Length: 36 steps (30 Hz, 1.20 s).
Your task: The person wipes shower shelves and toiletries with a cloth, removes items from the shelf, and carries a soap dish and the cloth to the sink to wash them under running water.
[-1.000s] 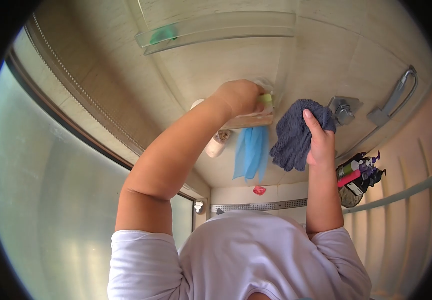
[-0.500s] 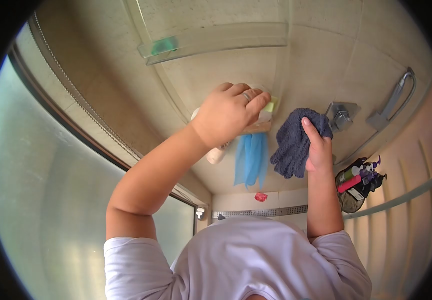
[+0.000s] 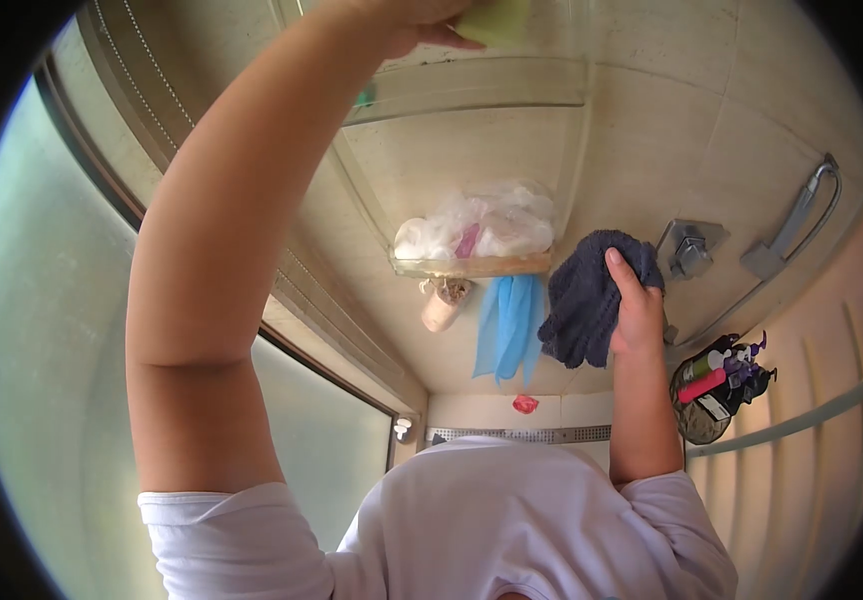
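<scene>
My left hand (image 3: 420, 26) is raised at the top edge of the view, partly cut off, closed on a pale yellow-green block (image 3: 495, 20) whose kind I cannot make out. It is beside the upper clear shelf (image 3: 472, 85). Lower down, my right hand (image 3: 640, 312) grips a dark grey cloth (image 3: 592, 305), its thumb pressed on the front and the cloth hanging bunched. To the cloth's left, a lower shelf (image 3: 472, 267) bears crumpled clear plastic (image 3: 497, 220) with white and pink showing. A blue mesh cloth (image 3: 509, 325) hangs beneath that shelf.
A chrome tap control (image 3: 692, 250) and a hand shower (image 3: 790, 220) are on the wall at right. Below them is a basket of pump bottles (image 3: 717, 390). A frosted glass panel (image 3: 62, 380) stands at left. A pinkish container (image 3: 445, 305) hangs under the lower shelf.
My left hand has risen from the lower shelf to the upper one, carrying the yellow-green block and uncovering the plastic. My right hand still holds the cloth in nearly the same place.
</scene>
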Tool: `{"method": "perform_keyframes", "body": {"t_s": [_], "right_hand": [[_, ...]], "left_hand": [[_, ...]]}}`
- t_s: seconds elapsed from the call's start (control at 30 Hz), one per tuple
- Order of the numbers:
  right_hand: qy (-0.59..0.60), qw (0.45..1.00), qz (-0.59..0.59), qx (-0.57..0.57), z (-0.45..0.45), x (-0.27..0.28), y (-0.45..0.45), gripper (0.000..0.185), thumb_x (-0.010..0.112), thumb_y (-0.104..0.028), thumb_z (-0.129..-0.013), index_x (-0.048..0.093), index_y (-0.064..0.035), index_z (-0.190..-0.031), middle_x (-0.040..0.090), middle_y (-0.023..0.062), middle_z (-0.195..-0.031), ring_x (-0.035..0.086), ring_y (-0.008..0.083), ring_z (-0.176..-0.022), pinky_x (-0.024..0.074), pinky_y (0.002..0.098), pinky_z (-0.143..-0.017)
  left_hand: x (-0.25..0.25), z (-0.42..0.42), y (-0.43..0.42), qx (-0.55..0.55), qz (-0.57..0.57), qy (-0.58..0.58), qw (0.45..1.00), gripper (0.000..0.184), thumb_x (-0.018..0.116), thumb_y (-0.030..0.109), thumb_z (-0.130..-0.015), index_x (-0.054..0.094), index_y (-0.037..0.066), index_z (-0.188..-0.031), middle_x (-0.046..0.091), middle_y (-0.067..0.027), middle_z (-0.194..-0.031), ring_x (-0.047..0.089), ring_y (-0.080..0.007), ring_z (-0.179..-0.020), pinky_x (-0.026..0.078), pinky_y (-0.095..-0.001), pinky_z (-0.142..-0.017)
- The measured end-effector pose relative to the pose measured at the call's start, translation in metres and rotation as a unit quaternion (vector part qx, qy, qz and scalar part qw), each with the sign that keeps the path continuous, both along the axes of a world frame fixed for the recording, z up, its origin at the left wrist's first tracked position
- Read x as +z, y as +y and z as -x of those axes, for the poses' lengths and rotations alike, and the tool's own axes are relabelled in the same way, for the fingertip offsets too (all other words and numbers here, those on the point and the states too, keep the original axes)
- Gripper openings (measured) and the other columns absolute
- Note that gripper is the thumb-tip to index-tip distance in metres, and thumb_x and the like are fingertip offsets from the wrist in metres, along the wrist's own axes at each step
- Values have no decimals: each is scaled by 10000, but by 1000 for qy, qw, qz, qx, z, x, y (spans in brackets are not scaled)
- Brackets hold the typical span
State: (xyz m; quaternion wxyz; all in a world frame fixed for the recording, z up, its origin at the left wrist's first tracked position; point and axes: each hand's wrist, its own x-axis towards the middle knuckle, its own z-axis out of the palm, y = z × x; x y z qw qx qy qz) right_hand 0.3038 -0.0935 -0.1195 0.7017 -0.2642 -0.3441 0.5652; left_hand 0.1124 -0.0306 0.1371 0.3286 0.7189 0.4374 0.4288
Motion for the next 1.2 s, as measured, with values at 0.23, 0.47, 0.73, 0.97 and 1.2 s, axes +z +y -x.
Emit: {"method": "perform_keyframes", "body": {"t_s": [0.23, 0.47, 0.73, 0.97, 1.2], "right_hand": [[-2, 1000, -8, 4, -14, -9, -2, 168, 617, -117, -842, 587, -1, -960, 614, 74, -855, 591, 164, -748, 491, 305, -663], [-24, 999, 25, -30, -12, -8, -4, 165, 614, -125, -846, 586, -2, -953, 610, 72, -840, 583, 161, -731, 483, 300, -650], [-27, 1000, 8, -5, -12, -6, -5, 172, 620, -128, -843, 587, -2, -956, 609, 67, -862, 579, 150, -764, 477, 288, -673], [-48, 998, -9, -39, -3, -4, 2, 176, 635, -113, -833, 588, -10, -968, 603, 47, -882, 567, 135, -786, 468, 275, -691], [-95, 994, -54, -18, 8, 5, 7, 152, 631, -112, -839, 587, -17, -949, 582, 20, -849, 529, 99, -749, 447, 254, -664]], "left_hand": [[-14, -7, 53, -57, 189, -14, 980, 245, 513, 152, -867, 549, 9, -1062, 611, -105, -954, 593, -194, -823, 490, -313, -722], [-13, -13, 41, -5, 83, 226, 971, 216, 587, 223, -842, 651, 26, -903, 609, -13, -868, 516, -87, -762, 424, -234, -681], [-10, -4, 49, -48, 17, 352, 935, 176, 586, 215, -843, 655, 53, -836, 609, -3, -764, 518, -91, -682, 434, -251, -633], [-53, -6, -51, 30, -476, 193, 858, 83, 576, 115, -853, 621, 50, -878, 598, -41, -725, 535, -100, -591, 440, -249, -519], [-177, 33, 0, 7, -229, 524, 820, 231, 672, 185, -727, 646, 134, -950, 617, -67, -928, 574, -248, -917, 470, -366, -802]]}}
